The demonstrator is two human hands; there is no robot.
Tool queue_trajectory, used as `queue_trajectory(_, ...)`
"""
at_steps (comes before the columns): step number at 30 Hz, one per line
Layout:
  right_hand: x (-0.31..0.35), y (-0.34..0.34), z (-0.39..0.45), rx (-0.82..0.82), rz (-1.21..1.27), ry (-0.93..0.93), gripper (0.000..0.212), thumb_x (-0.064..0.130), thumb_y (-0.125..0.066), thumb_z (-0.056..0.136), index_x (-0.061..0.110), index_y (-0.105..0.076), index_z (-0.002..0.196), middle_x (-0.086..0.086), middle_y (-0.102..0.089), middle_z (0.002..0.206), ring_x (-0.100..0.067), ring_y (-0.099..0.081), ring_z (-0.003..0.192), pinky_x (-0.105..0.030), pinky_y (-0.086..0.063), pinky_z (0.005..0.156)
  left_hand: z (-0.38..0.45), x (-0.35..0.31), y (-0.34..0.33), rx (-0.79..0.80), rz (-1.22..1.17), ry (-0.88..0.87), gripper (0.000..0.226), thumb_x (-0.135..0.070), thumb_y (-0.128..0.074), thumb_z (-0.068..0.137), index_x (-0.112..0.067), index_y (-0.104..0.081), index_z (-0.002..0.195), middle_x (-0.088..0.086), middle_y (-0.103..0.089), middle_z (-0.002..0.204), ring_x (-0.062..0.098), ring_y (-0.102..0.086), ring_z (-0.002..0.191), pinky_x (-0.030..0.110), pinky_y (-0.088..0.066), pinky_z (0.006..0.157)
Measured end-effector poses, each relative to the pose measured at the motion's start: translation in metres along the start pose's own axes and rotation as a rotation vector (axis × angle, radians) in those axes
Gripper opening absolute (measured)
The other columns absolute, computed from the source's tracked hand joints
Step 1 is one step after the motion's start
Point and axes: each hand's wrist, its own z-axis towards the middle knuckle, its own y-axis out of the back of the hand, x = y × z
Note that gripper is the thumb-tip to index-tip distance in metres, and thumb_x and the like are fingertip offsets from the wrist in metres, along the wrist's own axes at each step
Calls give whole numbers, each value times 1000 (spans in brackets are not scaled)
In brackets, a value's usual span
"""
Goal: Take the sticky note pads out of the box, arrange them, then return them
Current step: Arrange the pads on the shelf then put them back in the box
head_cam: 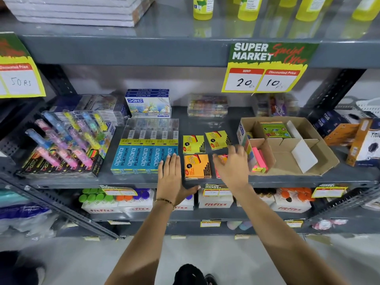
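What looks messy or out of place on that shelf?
The cardboard box sits crooked with its flaps splayed and a white divider leaning loose inside. Of the four pads on the shelf, the far yellow pad lies tilted, out of line with the others.

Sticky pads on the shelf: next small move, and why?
Probably lower the right hand onto the pink pad beneath it and square it beside the orange pad. Two yellow pads already lie behind in a row; the pink one seems the last unaligned.
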Motion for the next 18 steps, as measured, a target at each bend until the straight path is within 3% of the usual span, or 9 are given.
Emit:
queue_trajectory(4,13,-8,47,159,-29,2,50,35,-57,89,0,-50,125,-21,-54,126,-37,-46,119,-41,-42,99,1,1,-3,22,-25,-5,116,-84,-44,63,0,-23,140,16,-32,148,31,-23,138,48,-4,113)
queue_trajectory(8,15,-21,77,364,-161,-32,60,37,-58,89,2,-41,134,-23,-42,140,-37,-42,127,-40,-40,103,1,1,-3,20,-29,11,118,-84,-43,61,0,-21,141,15,-31,149,29,-21,139,47,-5,114)
queue_trajectory(10,13,-25,84,444,-200,-52,59,42,-61,88,2,-47,128,-21,-49,133,-32,-51,114,-35,-45,94,1,1,-3,9,-39,18,119,-84,-43,61,-2,-18,143,13,-29,150,28,-19,140,45,-2,114)
queue_trajectory(13,13,-26,91,429,-215,-63,55,47,-62,84,3,-57,116,-19,-60,119,-32,-56,107,-34,-48,88,1,1,-2,-7,-70,16,119,-83,-48,61,-3,-17,143,12,-27,151,27,-17,140,44,2,113)
queue_trajectory(18,38,-31,78,270,-103,-69,67,55,-61,80,5,-54,123,-22,-48,133,-39,-41,125,-46,-46,97,1,-2,1,-13,-72,4,119,-80,-58,57,1,-28,138,17,-39,144,32,-31,135,51,-8,111)
